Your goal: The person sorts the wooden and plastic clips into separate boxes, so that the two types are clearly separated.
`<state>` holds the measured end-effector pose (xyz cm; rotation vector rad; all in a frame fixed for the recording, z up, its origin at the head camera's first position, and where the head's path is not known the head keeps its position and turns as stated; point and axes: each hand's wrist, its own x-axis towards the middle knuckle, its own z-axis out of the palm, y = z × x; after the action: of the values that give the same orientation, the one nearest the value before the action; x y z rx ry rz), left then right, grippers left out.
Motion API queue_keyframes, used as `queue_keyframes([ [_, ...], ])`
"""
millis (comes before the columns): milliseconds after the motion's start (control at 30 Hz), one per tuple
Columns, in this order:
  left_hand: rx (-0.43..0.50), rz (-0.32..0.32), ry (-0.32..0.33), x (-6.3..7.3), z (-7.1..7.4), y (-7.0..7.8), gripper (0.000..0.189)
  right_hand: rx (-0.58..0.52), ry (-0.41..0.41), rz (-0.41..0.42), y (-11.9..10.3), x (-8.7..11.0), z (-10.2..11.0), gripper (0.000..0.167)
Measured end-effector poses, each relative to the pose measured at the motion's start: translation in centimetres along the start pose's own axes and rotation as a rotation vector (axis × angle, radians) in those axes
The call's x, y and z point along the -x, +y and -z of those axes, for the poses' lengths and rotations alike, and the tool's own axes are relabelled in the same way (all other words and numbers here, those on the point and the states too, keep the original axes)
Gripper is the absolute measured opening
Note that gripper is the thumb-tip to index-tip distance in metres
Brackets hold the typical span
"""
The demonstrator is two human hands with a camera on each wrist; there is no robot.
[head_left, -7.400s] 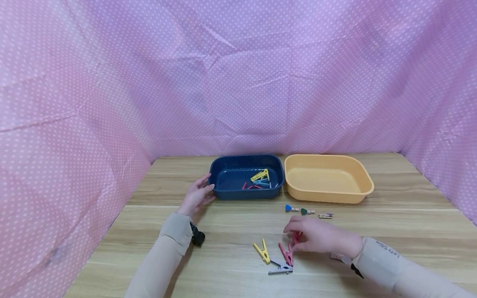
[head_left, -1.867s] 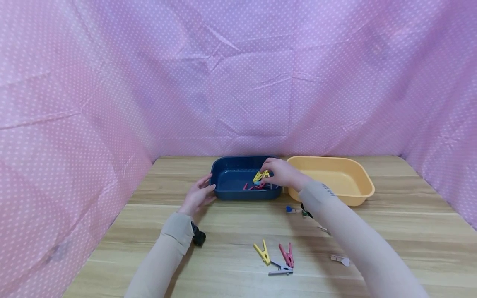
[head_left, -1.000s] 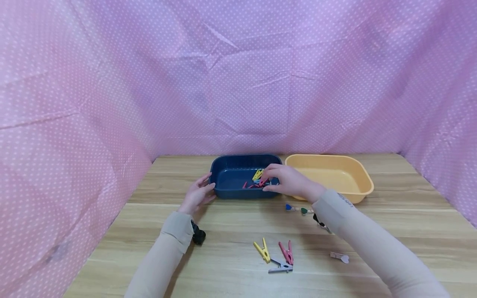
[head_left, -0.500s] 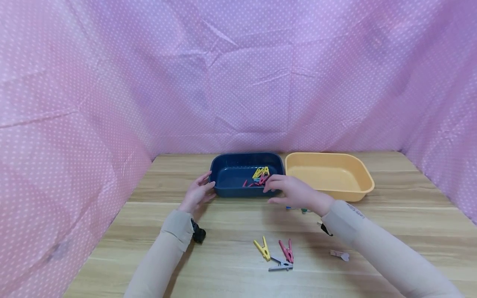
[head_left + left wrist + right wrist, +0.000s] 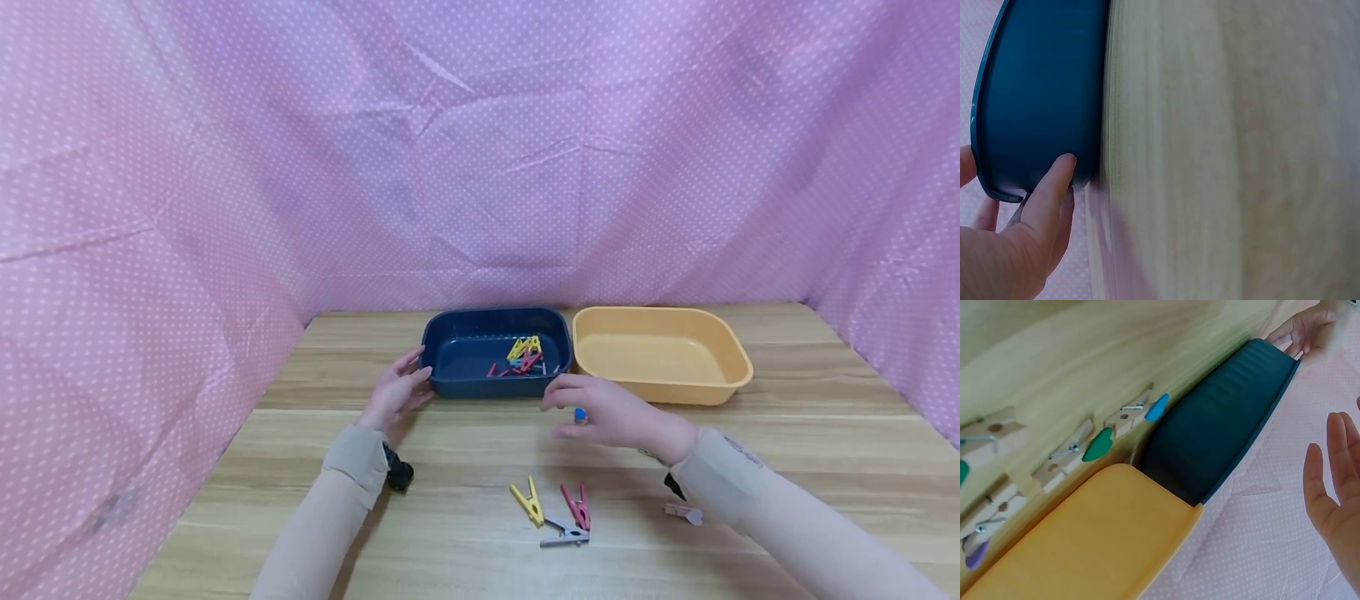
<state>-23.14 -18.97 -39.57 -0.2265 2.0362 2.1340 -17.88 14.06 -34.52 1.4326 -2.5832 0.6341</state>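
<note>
My left hand rests against the left end of the dark blue tray, its thumb straight along the front wall. My right hand hangs with loosely parted fingers before the trays, holding nothing. Beneath it shows a blue heart on a wooden clothespin; a wooden clothespin with a green heart lies beside that one. Yellow clothespins and a pink clothespin lie with others inside the blue tray. Toward the front of the table are a yellow clothespin, a pink clothespin and a grey clothespin.
A yellow tray stands right of the blue one, their ends close together. A wooden clothespin with a pale heart lies near the right sleeve. One with a purple heart shows in the right wrist view. Pink dotted cloth surrounds the table.
My right hand took a pink clothespin from the table into the blue tray and let it go there. It has since drawn back toward the right front. The left hand stays put.
</note>
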Motion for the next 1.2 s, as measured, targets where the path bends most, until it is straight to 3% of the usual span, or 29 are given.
queue_keyframes([
  [500,-0.002,0.002,0.005,0.1,-0.1,0.1,0.054,-0.043,0.033,0.067,-0.2,1.7,-0.9,0.026],
  [900,0.004,0.000,0.002,-0.2,-0.1,0.2,0.055,-0.049,0.004,0.056,-0.9,3.1,-1.5,0.031],
  [1200,-0.015,0.014,0.011,0.2,-0.1,0.3,0.054,-0.109,-0.172,-0.001,-1.8,4.0,-2.0,0.042],
])
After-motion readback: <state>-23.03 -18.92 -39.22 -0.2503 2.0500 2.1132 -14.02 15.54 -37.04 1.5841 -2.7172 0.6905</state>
